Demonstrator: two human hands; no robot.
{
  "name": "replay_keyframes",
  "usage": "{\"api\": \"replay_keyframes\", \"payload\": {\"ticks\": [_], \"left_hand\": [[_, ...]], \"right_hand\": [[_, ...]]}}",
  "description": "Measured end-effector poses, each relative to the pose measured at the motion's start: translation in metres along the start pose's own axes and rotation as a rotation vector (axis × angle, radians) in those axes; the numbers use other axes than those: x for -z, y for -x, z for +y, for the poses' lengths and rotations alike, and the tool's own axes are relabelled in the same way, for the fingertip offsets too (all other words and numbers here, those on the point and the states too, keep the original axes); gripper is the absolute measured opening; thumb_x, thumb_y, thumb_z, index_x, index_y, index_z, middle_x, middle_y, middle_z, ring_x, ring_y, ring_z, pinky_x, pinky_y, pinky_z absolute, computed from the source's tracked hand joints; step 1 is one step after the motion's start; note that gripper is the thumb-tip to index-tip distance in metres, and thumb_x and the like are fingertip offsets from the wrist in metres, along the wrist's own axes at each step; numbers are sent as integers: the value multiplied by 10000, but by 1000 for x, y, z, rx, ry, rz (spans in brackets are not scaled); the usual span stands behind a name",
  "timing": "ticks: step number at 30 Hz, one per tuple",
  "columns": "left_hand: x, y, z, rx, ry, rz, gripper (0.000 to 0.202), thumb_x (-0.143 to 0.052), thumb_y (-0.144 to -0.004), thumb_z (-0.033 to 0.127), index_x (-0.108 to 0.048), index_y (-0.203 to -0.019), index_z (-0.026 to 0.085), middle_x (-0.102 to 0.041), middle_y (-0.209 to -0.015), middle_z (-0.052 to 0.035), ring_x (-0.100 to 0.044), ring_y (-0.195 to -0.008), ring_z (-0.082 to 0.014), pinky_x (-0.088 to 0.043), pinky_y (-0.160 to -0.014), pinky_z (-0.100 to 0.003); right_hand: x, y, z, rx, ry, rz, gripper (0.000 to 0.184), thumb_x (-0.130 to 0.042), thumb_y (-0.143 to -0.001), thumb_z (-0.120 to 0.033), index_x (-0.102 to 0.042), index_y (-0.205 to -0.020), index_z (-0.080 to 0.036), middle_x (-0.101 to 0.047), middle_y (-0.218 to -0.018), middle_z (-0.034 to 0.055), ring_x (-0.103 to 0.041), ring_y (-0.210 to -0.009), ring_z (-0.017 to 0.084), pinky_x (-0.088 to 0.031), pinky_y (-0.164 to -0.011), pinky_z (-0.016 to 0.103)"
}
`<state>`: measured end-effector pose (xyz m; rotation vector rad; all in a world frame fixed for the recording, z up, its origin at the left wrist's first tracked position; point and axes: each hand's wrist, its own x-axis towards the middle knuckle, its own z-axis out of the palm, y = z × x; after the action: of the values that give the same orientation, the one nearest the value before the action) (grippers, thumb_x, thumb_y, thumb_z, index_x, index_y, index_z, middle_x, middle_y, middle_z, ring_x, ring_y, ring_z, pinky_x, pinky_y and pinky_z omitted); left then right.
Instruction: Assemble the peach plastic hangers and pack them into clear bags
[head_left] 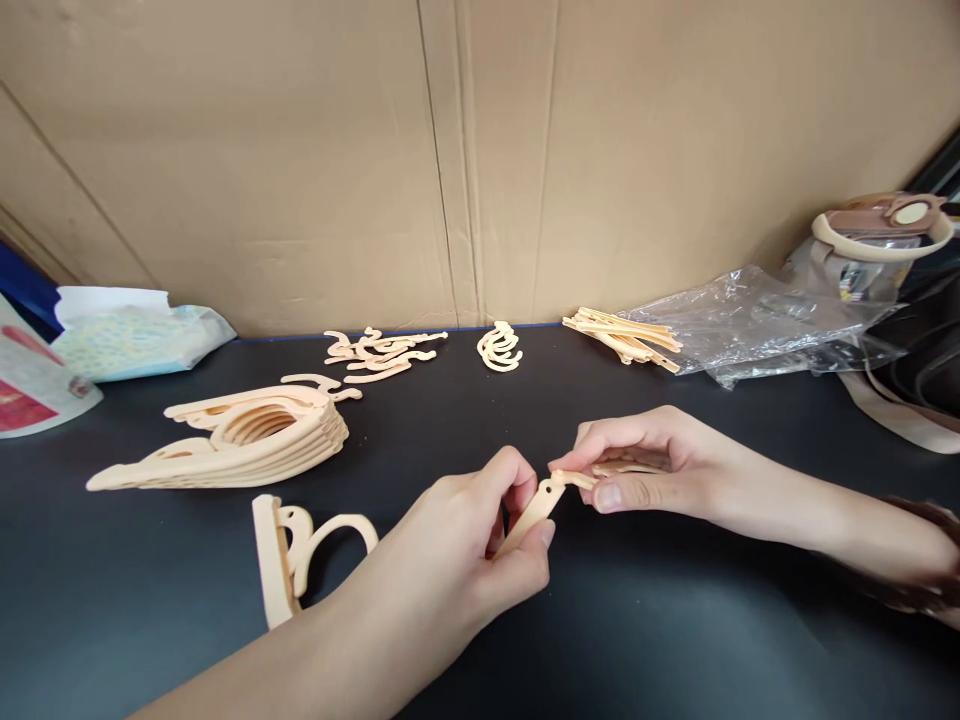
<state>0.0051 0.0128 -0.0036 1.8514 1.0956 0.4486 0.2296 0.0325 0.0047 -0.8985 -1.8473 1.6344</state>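
Observation:
My left hand (pixel 491 545) pinches a flat beige plastic hanger arm (pixel 532 515) with a small round hole near its end. Just right of it, my right hand (pixel 660 465) is closed on a thin curved beige hanger piece (pixel 576 480), whose tip meets the holed end of the arm. Whether the two are joined, I cannot tell. More beige plastic shows under the right fingers, mostly hidden. Beside my left forearm, a folded hanger with a hook (pixel 337 530) lies partly covered by the arm.
On the black table (pixel 450 430) are a stack of beige hanger frames (pixel 300 460), loose curved pieces (pixel 382 355), small hooks (pixel 499 348) and straight strips (pixel 626 335). Clear plastic bags (pixel 735 325), a strapped bottle (pixel 862 255) and a wipes pack (pixel 142 335) flank them. Cardboard (pixel 300 150) stands behind.

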Motion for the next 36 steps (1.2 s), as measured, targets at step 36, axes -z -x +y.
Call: {"api": "replay_keyframes", "payload": {"ticks": [36], "left_hand": [[-9,1,1,23,147,-106,120,-526,-861,192,-419,-839,242,-433,-629,111,-325,-548,-88,-249,-473,-212]], "right_hand": [[-12,13,-11,368,990,89,140,-704,-842,-233,-578,-805,-186,-508,-700,-44,-447,-617,98,-303,-561,239]]}}
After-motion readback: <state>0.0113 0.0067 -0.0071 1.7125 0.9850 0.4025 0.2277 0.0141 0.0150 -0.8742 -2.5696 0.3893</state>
